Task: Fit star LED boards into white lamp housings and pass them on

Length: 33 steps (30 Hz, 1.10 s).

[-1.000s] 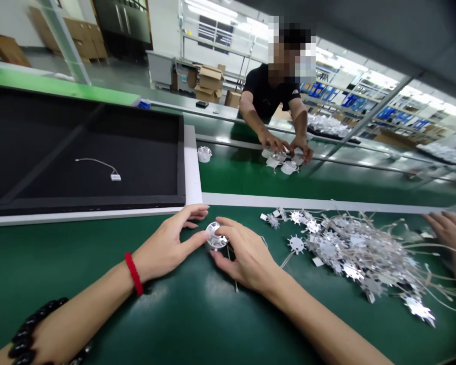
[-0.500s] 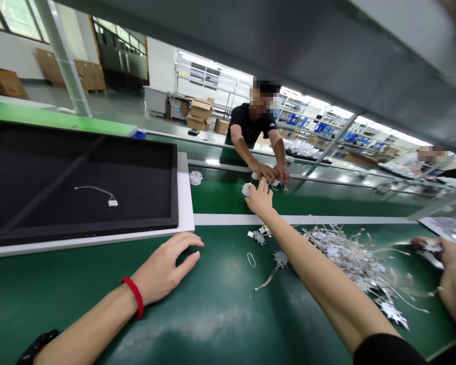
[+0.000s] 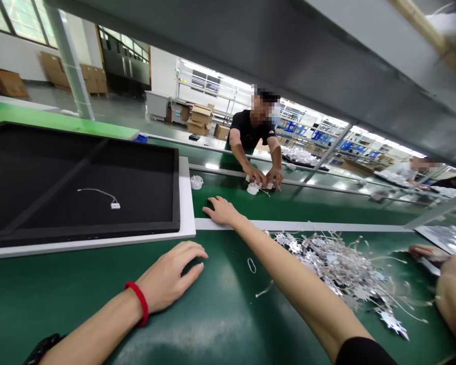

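My left hand (image 3: 175,276), with a red band on its wrist, rests over the green table, thumb and fingers apart and nothing between them. My right hand (image 3: 221,211) reaches forward over the green conveyor belt, fingers spread and holding nothing visible. A white round housing (image 3: 196,182) stands on the belt beyond and left of it. Another white round housing (image 3: 253,188) is beside the hands (image 3: 264,177) of a person opposite. Under and beyond my right forearm lies a heap of silvery star-shaped plates with wires (image 3: 338,261). A small white loop (image 3: 252,265) lies between my arms.
A black-lined tray (image 3: 137,177) with a white edge fills the left, holding a small white wired part (image 3: 115,206). At the right edge a co-worker's hand (image 3: 450,284) is by the heap. A grey shelf (image 3: 231,45) hangs overhead.
My right hand has come off the white housing near the other person's hands and moved left and nearer. That housing stays by those hands. My left hand has hardly moved.
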Tool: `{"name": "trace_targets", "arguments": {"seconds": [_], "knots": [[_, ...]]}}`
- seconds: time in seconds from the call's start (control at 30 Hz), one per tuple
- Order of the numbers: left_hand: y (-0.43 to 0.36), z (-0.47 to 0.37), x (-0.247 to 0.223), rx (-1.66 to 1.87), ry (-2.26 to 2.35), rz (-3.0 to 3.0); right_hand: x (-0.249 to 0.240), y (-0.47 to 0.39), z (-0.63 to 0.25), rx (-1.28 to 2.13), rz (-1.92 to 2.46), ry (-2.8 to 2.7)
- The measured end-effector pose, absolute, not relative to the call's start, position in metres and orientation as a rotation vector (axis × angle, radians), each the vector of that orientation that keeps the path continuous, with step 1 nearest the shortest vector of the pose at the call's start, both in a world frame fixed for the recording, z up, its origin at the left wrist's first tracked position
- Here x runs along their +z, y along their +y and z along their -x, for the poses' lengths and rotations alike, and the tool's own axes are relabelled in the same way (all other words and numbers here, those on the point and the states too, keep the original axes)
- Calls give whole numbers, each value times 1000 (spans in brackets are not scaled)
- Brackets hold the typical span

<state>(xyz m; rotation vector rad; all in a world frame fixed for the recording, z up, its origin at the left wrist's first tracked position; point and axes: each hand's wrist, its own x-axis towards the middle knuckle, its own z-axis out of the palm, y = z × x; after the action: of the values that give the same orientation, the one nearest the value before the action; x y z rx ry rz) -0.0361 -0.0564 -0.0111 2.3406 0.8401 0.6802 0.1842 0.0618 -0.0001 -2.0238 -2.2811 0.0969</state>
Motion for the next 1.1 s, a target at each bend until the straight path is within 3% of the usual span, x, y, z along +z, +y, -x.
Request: {"name": "trace_targets", "arguments": {"seconds": [0.33,0.6,1.1], "knots": [[-63,37,-5,622,813,-2455,5,114,-125,225,2129,-2110],[-65,36,-1,521,792,-2515,4,141,-155,327,2512,-1632],[-61,35,-5,496,747,-2469,10,158,-216,373,2681,-1555]]}}
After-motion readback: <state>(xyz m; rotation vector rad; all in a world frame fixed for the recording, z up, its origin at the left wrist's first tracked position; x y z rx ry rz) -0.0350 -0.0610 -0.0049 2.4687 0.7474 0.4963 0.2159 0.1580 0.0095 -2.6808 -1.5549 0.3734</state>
